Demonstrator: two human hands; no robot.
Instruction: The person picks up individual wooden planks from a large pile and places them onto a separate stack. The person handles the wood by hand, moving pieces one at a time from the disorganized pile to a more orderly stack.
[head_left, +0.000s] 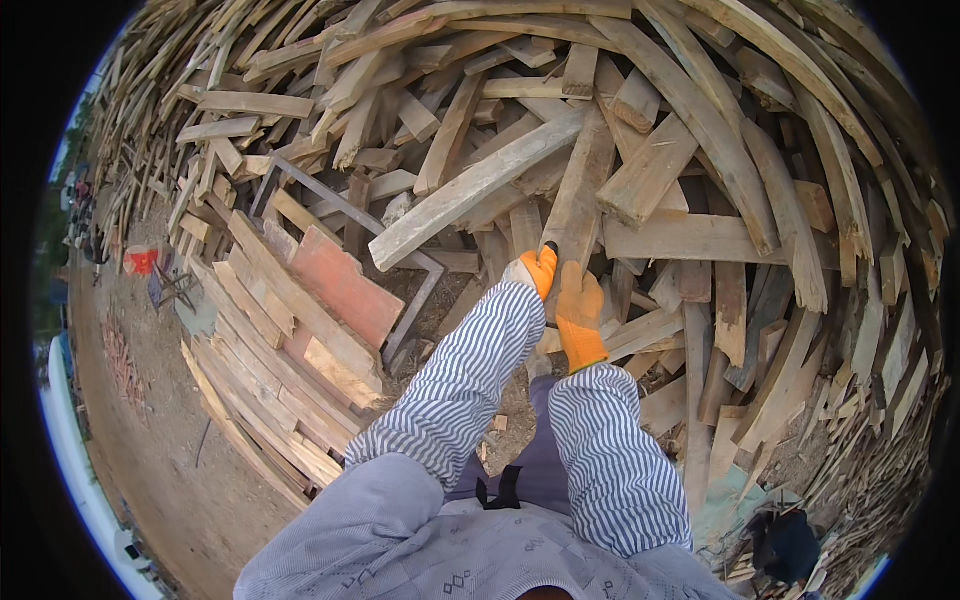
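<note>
Both of my hands wear orange-coated work gloves and are at the near end of a long, weathered wooden plank (583, 184). My left hand (537, 271) is curled at the plank's left edge. A small dark tip shows at the top of that hand, and I cannot tell what it is. My right hand (580, 311) lies along the right edge, its fingers on the wood and partly hidden. The plank slopes away into a heap of scrap lumber (517, 135). A paler board (480, 187) crosses to the left of it.
To the left, a bent metal frame (330, 193) lies by a red-faced panel (346, 281) and stacked boards (277, 390). Loose lumber (720, 240) crowds the right side. A red object (140, 260) sits on the dirt ground (157, 450). A dark item (787, 544) is at lower right.
</note>
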